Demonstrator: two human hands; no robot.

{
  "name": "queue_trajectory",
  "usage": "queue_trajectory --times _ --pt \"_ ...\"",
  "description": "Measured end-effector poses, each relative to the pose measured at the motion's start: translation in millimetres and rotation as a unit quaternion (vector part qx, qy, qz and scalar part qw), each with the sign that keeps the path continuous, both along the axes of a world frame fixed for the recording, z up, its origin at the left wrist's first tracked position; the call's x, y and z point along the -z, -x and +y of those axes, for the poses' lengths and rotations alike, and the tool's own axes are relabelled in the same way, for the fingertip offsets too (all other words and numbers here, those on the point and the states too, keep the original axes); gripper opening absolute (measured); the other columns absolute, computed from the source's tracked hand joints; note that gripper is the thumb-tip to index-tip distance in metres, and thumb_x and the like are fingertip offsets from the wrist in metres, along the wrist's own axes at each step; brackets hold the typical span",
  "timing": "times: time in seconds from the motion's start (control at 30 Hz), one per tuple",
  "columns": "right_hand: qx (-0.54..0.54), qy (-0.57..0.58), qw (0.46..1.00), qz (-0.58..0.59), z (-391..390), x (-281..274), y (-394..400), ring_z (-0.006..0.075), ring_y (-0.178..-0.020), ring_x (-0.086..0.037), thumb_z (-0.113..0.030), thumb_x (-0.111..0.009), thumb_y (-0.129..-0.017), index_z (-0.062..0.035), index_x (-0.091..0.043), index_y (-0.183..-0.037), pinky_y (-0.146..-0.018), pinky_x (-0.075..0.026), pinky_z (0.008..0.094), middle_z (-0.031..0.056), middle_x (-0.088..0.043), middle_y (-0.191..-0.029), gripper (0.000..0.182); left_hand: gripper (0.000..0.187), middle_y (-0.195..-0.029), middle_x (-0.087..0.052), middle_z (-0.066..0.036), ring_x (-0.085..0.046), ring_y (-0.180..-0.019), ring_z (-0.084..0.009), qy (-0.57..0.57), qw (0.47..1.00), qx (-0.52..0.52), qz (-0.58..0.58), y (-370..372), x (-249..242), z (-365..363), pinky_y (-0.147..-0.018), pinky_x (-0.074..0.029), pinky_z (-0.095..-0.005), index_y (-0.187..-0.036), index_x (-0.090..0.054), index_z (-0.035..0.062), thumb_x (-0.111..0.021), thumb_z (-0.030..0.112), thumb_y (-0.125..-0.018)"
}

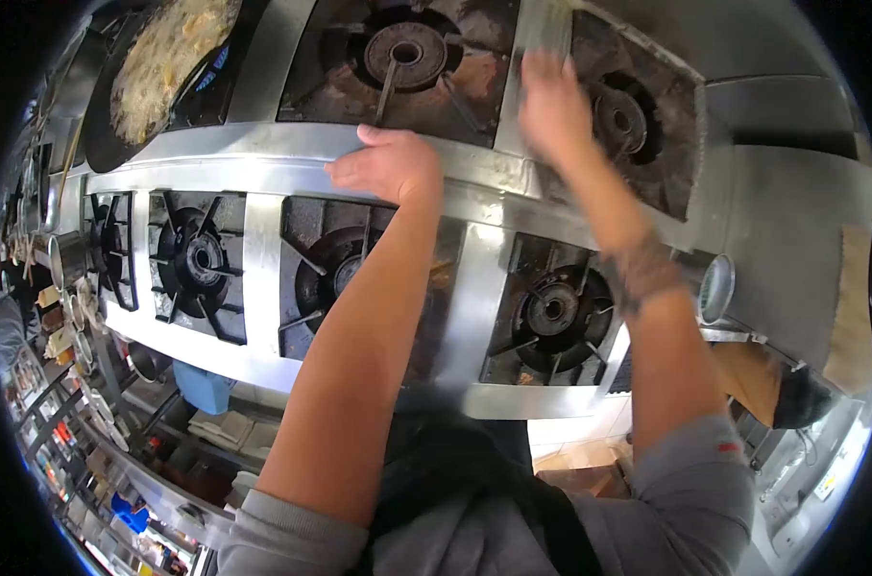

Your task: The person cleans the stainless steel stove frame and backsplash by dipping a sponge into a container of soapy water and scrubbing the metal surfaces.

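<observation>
My left hand (393,165) rests on the raised steel ledge (258,158) of the stove, thumb apart from the fingers and nothing in it. Just beyond it is a back burner (405,55) with a rusty round head. My right hand (554,108) is smeared by motion over the steel strip between two back burners; its fingers are blurred and I cannot tell what they hold. Beside it lies the right back burner (620,120). Below my forearms sit the front burners, including a front right burner (554,309) with black grate arms.
A large dark pan (119,144) of bubbling, frothy food stands at the back left. A round metal strainer or bowl (716,288) sits at the right edge. A metal pot (68,259) stands at the left, and a blue container (202,387) lies below the stove front.
</observation>
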State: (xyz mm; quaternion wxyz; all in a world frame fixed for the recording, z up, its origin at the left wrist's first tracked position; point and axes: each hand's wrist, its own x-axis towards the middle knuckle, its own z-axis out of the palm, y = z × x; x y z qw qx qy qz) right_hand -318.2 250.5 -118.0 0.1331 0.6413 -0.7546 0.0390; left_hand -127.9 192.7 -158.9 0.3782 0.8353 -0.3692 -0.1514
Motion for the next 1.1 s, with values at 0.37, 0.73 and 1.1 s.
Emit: queue_trajectory --times 0.37,0.73,1.1 --pt "-0.004 0.010 0.989 -0.145 86.1 -5.9 -97.8 0.0396 -0.149 -0.044 -0.006 -0.063 -0.087 0.0037 -0.051 -0.147 -0.124 -0.033 0.0510 0.0255 -0.051 -0.155 0.062 0.077 -0.140 -0.039 -0.038 -0.047 -0.131 -0.0530 -0.049 0.996 -0.022 0.068 3.4 -33.5 3.7 -0.105 -0.050 -0.0562 -0.149 -0.018 -0.0215 -0.058 0.029 -0.105" --pt "0.316 0.054 0.931 -0.176 421.6 -129.8 72.5 0.0420 -0.119 -0.069 -0.004 -0.050 -0.097 -0.0081 -0.064 -0.143 -0.101 -0.054 0.0451 0.0228 -0.071 -0.130 0.049 0.050 -0.127 -0.062 -0.024 -0.062 -0.121 -0.0410 0.023 0.915 0.402 0.025 -174.9 -29.7 77.7 -0.102 -0.050 -0.0478 -0.135 -0.057 -0.0017 -0.068 0.031 -0.099" --pt "0.318 -0.152 0.891 -0.288 466.3 -32.9 214.6 0.0452 -0.122 -0.064 -0.017 -0.055 -0.093 -0.0016 -0.067 -0.133 -0.105 -0.049 0.0463 0.0288 -0.070 -0.126 0.044 0.032 -0.124 -0.061 -0.020 -0.067 -0.103 -0.0335 -0.071 0.978 0.164 -0.104 -408.9 -4.5 338.3 -0.094 -0.053 -0.0420 -0.121 -0.067 -0.0032 -0.063 0.019 -0.098"
